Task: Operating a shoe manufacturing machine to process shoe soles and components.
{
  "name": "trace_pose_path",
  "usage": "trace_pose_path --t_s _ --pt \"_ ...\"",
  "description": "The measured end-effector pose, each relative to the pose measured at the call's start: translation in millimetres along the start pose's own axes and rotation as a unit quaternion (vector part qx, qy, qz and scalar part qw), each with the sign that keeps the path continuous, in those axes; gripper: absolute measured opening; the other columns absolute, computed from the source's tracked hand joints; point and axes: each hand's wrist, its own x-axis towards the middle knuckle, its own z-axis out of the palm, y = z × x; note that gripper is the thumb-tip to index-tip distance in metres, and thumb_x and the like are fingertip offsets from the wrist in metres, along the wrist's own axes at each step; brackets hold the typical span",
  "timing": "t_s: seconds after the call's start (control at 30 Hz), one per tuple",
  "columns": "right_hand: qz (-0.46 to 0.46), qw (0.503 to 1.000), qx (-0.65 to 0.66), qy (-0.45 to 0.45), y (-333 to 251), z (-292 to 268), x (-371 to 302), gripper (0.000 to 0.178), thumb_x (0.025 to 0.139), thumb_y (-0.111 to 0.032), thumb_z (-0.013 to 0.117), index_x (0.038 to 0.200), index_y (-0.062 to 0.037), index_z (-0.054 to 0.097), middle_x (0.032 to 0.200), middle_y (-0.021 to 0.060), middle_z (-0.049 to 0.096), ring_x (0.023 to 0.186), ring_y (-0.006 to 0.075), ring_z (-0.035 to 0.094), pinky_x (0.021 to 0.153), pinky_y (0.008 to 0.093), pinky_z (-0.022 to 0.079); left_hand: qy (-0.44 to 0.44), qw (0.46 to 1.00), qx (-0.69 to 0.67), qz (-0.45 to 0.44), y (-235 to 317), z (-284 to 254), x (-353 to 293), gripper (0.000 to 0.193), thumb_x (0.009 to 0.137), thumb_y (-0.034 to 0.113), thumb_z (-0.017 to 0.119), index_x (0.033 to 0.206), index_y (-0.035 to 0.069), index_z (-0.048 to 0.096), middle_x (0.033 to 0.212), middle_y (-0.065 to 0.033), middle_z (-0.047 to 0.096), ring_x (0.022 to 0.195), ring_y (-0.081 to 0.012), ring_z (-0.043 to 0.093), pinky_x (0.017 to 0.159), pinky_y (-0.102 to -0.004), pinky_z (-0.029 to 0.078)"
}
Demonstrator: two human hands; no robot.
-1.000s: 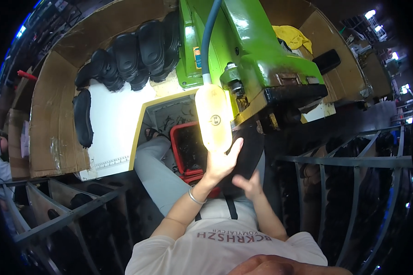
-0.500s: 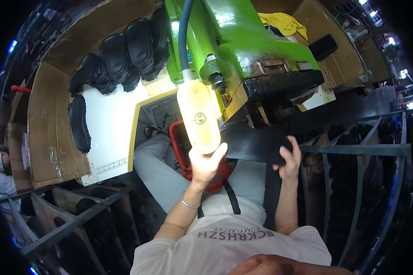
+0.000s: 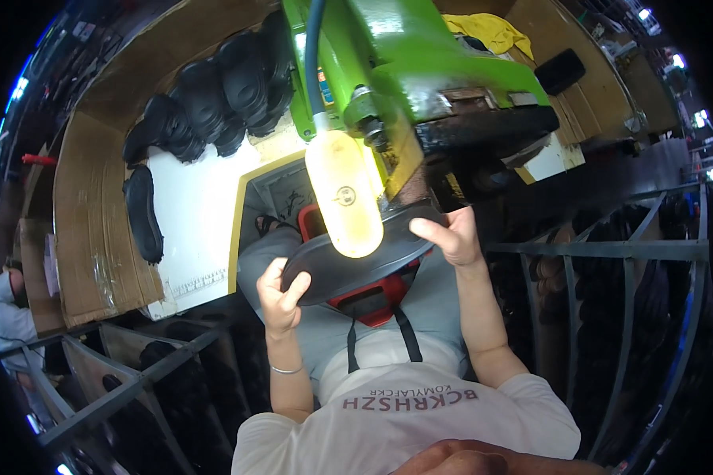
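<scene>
A black shoe sole (image 3: pixel 342 277) spans the space between my two hands, below the head of a green machine (image 3: pixel 420 47). My left hand (image 3: pixel 279 299) grips its left end, thumb on top. At the other end, my right hand (image 3: pixel 454 237) holds the sole with the thumb laid over its upper face, close under the dark machine head (image 3: pixel 487 131). A bright yellow lamp (image 3: pixel 345 202) on a grey-blue cable hangs in front and hides part of the sole's far edge.
Black soles (image 3: pixel 206 99) stand in rows in a cardboard box (image 3: pixel 95 214) at left; a single sole (image 3: pixel 143 214) lies on the white tabletop (image 3: pixel 190 222). A red bin (image 3: pixel 380 305) is between my legs. Metal racks (image 3: pixel 602 249) flank both sides. A yellow cloth (image 3: pixel 491 33) lies far right.
The sole has swung round and come nearer, now slanting across my front. My left hand has moved left and down from behind the lamp to its end; my right hand has moved left and up.
</scene>
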Motion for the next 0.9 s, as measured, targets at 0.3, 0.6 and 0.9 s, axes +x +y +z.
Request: trace_pose_path --t_s 0.3,0.6,0.9 --pt "-0.013 0.999 0.033 0.001 4 28 22 0.067 0.067 0.006 0.075 0.123 0.0013 0.039 0.102 0.0074 0.061 0.090 0.0110 0.060 0.073 0.0214 0.048 -0.121 0.973 0.153 -0.120 -71 48 -41 0.024 0.074 0.002 0.075 0.094 -0.005 0.065 0.085 -0.0051 0.068 0.075 -0.0068 0.061 0.067 -0.0229 0.051" --pt "-0.040 0.933 -0.131 0.332 -71 -54 -25 0.025 0.087 -0.011 0.059 0.108 0.0007 0.056 0.079 0.0053 0.064 0.057 0.0058 0.058 0.039 0.0172 0.041 0.177 0.904 0.367 0.130 -2 -70 48 0.039 0.082 0.007 0.065 0.119 0.000 0.056 0.114 -0.0122 0.059 0.098 -0.0224 0.057 0.082 -0.0327 0.048" --pt "-0.065 0.867 0.418 0.261 8 -53 52 0.024 0.088 -0.007 0.051 0.111 0.0023 0.048 0.103 0.0207 0.058 0.084 0.0383 0.063 0.077 0.0502 0.054 0.417 0.520 0.735 0.127 56 -258 124 0.058 0.073 0.036 0.075 0.119 0.006 0.058 0.110 -0.0209 0.056 0.101 -0.0390 0.052 0.088 -0.0473 0.041"
